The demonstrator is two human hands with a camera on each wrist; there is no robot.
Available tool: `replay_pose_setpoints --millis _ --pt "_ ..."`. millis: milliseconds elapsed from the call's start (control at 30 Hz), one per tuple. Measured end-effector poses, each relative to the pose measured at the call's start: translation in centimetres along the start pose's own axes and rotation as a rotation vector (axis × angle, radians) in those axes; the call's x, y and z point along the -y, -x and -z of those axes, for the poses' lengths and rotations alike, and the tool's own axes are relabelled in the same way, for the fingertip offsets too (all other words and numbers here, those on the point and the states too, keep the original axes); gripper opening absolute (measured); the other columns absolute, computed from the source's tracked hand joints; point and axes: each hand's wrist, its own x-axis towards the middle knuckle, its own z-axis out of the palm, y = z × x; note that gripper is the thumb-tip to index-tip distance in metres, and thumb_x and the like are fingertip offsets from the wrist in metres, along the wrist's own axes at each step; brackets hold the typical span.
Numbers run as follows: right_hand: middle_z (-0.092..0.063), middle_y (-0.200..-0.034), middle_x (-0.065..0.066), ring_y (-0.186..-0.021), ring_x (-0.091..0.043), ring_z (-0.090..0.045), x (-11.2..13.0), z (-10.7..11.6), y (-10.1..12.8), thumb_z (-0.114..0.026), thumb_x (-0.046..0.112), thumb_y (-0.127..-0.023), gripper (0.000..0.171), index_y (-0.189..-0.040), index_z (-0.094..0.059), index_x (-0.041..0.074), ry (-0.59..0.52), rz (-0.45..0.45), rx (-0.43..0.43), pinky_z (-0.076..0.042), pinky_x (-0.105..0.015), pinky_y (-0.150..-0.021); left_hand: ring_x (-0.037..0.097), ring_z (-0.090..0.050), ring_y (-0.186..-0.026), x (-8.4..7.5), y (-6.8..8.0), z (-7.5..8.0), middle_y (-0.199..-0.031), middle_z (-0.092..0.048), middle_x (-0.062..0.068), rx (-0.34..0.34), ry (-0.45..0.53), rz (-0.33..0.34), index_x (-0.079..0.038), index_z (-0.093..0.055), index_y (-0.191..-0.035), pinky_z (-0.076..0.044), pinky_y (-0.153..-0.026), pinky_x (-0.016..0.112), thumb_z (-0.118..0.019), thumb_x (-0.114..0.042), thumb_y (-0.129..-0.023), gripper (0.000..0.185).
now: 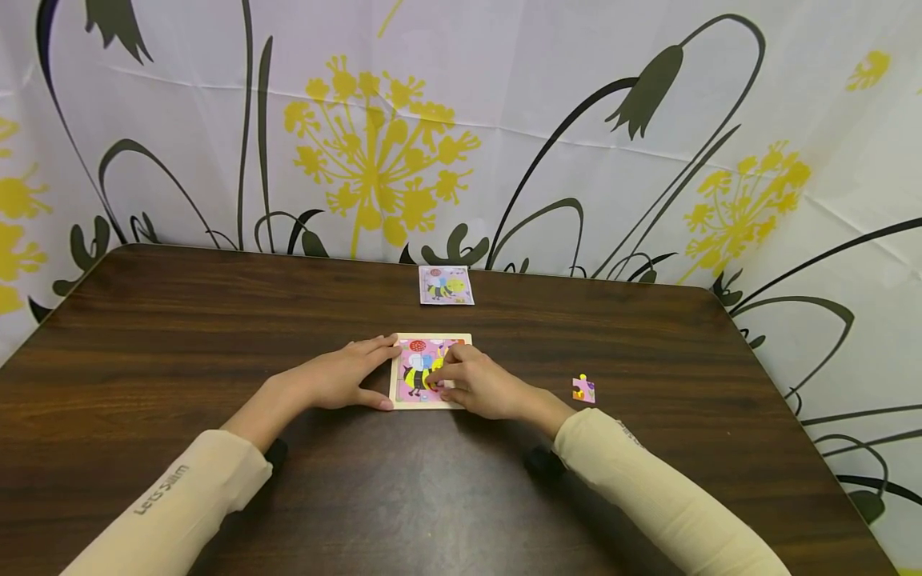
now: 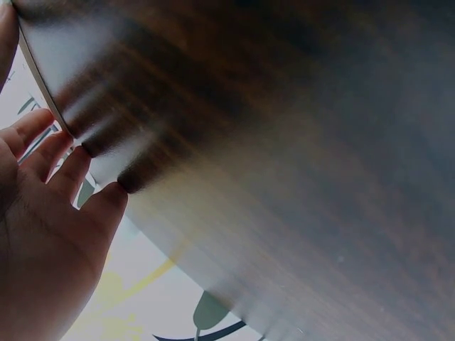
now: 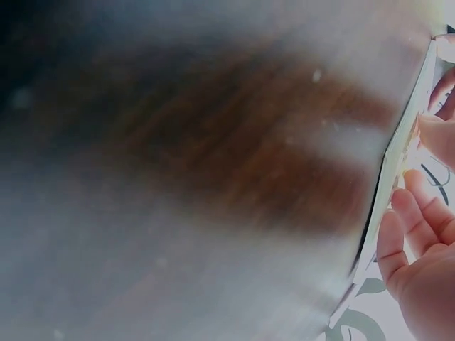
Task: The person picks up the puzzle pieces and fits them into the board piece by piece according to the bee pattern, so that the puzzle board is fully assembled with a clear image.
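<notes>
A wooden-framed jigsaw puzzle [image 1: 432,406] with a bee picture on pink lies flat on the dark table. At its left edge, my left hand [image 1: 346,372] rests with fingers spread and fairly straight, index finger and thumb touching the frame. The left wrist view shows that left hand [image 2: 57,227] with several fingertips down at the tabletop. Over the puzzle's right half, my right hand [image 1: 484,384] pinches a puzzle piece, mostly hidden by the fingers. The bent fingers of the right hand [image 3: 426,249] appear beside the board's edge in the right wrist view.
A loose pink and yellow puzzle piece [image 1: 585,390] lies on the table to the right of my right hand. Behind the puzzle is a square bee picture card [image 1: 446,286]. A flower-printed curtain [image 1: 540,120] hangs along the table's [image 1: 216,296] far edge.
</notes>
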Motion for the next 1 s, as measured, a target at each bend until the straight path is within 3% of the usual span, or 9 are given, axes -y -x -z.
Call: replay_pose_setpoints --millis 267,567,800,1000 --pt "-0.055 -0.094 -0.006 -0.085 -0.016 -0.049 -0.2 0.3 0.1 -0.068 0.011 -0.082 0.024 -0.106 -0.067 0.006 -0.074 -0.014 -0.01 -0.042 -0.025 -0.074 0.041 -0.018 -0.133 -0.1 0.0 0.1 -0.148 -0.018 0.02 0.004 0.0 -0.001 -0.002 -0.03 -0.141 -0.019 -0.103 0.057 -0.064 -0.044 -0.081 0.081" --pt "-0.059 -0.1 -0.008 -0.084 -0.018 -0.055 -0.7 1.8 1.4 -0.067 0.01 -0.083 0.027 -0.109 -0.064 0.002 -0.197 -0.1 0.011 -0.048 -0.027 -0.073 0.04 -0.018 -0.133 -0.2 0.0 0.1 -0.148 -0.018 0.019 0.006 0.003 0.01 -0.002 -0.03 -0.141 -0.019 -0.103 0.056 -0.065 -0.043 -0.08 0.081" --pt "-0.061 -0.098 -0.005 -0.084 -0.017 -0.055 -2.5 3.2 3.6 -0.067 0.01 -0.083 0.024 -0.106 -0.065 0.004 -0.232 -0.192 0.019 -0.049 -0.028 -0.07 0.043 -0.019 -0.132 -0.2 0.0 0.1 -0.149 -0.018 0.018 0.015 0.006 0.028 -0.004 -0.03 -0.142 -0.023 -0.101 0.057 -0.065 -0.045 -0.079 0.083" --pt "-0.061 -0.098 -0.004 -0.084 -0.018 -0.055 -4.4 4.7 6.6 -0.068 0.013 -0.083 0.022 -0.103 -0.065 0.004 -0.213 -0.279 -0.025 -0.049 -0.032 -0.071 0.04 -0.018 -0.133 -0.1 -0.1 0.0 -0.149 -0.017 0.017 0.013 0.003 0.025 -0.004 -0.029 -0.142 -0.02 -0.103 0.056 -0.065 -0.046 -0.079 0.083"
